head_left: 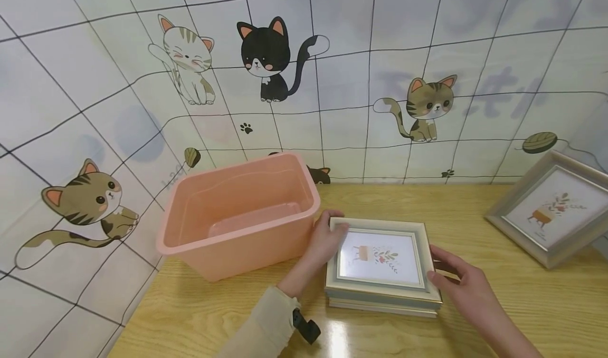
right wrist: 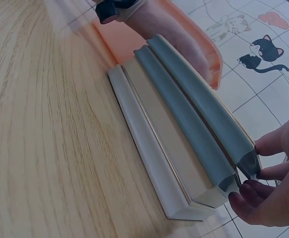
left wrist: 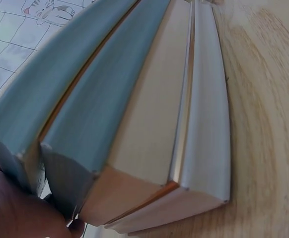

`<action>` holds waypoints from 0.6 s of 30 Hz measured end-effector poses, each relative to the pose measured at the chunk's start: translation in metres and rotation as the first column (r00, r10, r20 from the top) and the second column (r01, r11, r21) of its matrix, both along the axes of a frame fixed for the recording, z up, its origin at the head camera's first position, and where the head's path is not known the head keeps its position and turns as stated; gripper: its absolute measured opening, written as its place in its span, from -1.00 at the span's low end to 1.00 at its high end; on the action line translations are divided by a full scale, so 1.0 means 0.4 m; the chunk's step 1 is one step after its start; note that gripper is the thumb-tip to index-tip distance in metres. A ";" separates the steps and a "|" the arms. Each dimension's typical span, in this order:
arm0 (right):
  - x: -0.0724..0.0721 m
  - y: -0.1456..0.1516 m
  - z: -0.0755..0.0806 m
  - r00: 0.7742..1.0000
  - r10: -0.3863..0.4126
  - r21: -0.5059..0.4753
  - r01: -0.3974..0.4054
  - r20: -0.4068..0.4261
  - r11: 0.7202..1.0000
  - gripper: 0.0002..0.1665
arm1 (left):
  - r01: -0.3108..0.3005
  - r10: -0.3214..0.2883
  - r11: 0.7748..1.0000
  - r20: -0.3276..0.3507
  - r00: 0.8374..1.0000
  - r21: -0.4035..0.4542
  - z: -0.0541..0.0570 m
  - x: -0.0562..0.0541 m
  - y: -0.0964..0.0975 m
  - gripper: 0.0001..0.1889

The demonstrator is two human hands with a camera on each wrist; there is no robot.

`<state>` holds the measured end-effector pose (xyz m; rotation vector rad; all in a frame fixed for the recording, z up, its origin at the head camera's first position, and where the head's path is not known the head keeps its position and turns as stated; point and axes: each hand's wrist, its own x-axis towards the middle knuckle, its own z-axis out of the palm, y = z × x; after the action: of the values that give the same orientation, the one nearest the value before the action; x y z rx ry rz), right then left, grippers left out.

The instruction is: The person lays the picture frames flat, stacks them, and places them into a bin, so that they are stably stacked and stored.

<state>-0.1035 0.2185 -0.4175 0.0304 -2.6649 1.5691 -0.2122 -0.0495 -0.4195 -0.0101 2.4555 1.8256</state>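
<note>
Head view: pink bin (head_left: 252, 252) beside stacked picture frames (head_left: 380, 257)

Stack of rectangular cream-and-blue-green picture frames (head_left: 382, 267) | lying flat between four and five o'clock of head-view centre | glossy topmost face upward | potted-plant print (head_left: 377, 255) sideways, leaves toward three o'clock

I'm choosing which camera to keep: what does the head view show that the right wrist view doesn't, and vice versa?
Only the head view: the separate frame at the right and the print atop the stack.
Only the right wrist view: two distinct teal edges in the stack's side.
Both: the stack, left hand, right hand, tub, table and black cartoon cat.
</note>
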 end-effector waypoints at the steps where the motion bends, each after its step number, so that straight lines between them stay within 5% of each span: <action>1: 0.000 0.001 0.001 1.000 0.003 0.004 -0.003 0.010 1.000 -0.33 | 0.000 0.000 1.000 0.005 1.000 -0.002 0.000 0.000 0.001 -0.71; 8: -0.002 0.009 -0.005 0.999 0.019 -0.015 -0.018 0.041 1.000 -0.32 | 0.013 -0.014 1.000 -0.009 1.000 -0.028 0.000 0.001 0.002 -0.80; 18: -0.009 0.048 -0.012 0.994 0.077 -0.001 -0.077 -0.072 0.997 -0.43 | 0.016 -0.016 0.999 -0.012 1.000 -0.043 -0.011 0.001 0.000 -0.81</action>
<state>-0.1070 0.2379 -0.4225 0.1882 -2.6356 1.5624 -0.2118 -0.0494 -0.4240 0.0182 2.4953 1.7718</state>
